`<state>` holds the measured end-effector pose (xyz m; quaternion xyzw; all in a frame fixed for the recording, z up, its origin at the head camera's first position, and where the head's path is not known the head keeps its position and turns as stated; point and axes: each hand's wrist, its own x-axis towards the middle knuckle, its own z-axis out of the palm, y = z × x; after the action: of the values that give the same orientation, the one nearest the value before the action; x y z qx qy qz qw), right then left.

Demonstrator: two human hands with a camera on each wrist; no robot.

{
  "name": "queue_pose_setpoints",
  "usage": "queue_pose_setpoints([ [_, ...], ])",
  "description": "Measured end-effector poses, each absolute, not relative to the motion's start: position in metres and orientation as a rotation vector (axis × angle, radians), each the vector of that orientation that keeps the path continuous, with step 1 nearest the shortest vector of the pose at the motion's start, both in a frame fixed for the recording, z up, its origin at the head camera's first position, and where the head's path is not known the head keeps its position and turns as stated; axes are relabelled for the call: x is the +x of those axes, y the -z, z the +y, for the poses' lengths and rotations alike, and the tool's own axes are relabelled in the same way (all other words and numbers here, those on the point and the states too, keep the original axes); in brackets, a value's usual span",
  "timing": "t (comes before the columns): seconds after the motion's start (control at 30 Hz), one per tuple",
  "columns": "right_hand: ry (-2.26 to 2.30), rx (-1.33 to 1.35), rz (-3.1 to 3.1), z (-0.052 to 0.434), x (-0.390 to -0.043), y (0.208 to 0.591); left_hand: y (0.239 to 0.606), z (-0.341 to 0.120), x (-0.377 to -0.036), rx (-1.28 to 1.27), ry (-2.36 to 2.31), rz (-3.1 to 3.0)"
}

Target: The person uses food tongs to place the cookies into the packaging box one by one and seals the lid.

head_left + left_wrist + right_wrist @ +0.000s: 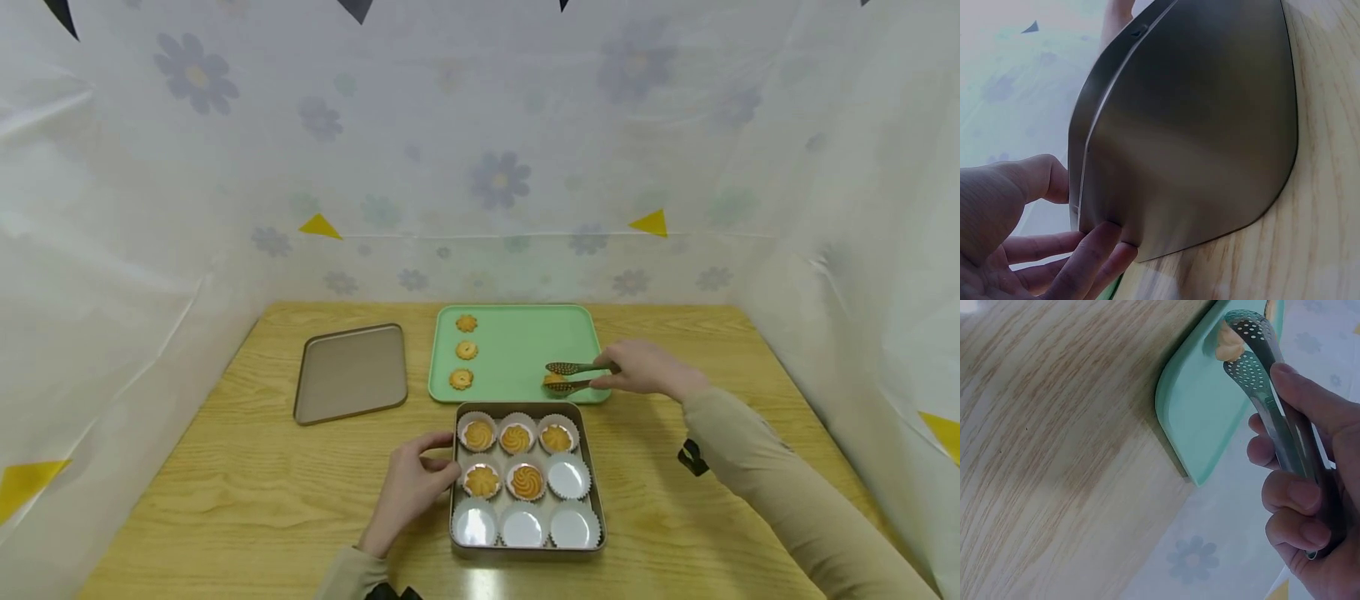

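Before you: a wooden table. Directly on it lie a green tray at the back, a grey lid to its left, and a metal tin nearest you.

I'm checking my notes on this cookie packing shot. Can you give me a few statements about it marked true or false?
1. The right hand holds tongs over the green tray. True.
2. The tin holds nine cookies. False: five cups are filled, four are empty.
3. The left hand touches the tin's side. True.
4. Three cookies lie in a column on the tray's left. True.
5. The lid sits on the tin. False: it lies apart on the table, left of the tray.
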<state>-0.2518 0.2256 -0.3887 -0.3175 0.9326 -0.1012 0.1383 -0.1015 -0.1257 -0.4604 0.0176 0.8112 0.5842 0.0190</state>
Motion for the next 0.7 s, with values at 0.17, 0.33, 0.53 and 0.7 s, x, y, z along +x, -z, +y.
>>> queue_pose_setpoints([
  [0.17,0.352,-0.939,2.72,0.23,-0.247,0.38,0.46,-0.125,-0.101,0.049,-1.816,2.515],
  [0.33,0.392,-0.974,2.745,0.236,-0.233,0.364,0.461,-0.125,-0.102,0.057,-1.816,2.522],
  [0.53,0.31,-1.075,2.754,0.244,-0.204,0.343,0.461,-0.124,-0.102,0.047,-1.8,2.522],
  [0.7,0.257,-1.179,2.738,0.246,-0.177,0.332,0.461,-0.124,-0.101,0.042,-1.793,2.524],
])
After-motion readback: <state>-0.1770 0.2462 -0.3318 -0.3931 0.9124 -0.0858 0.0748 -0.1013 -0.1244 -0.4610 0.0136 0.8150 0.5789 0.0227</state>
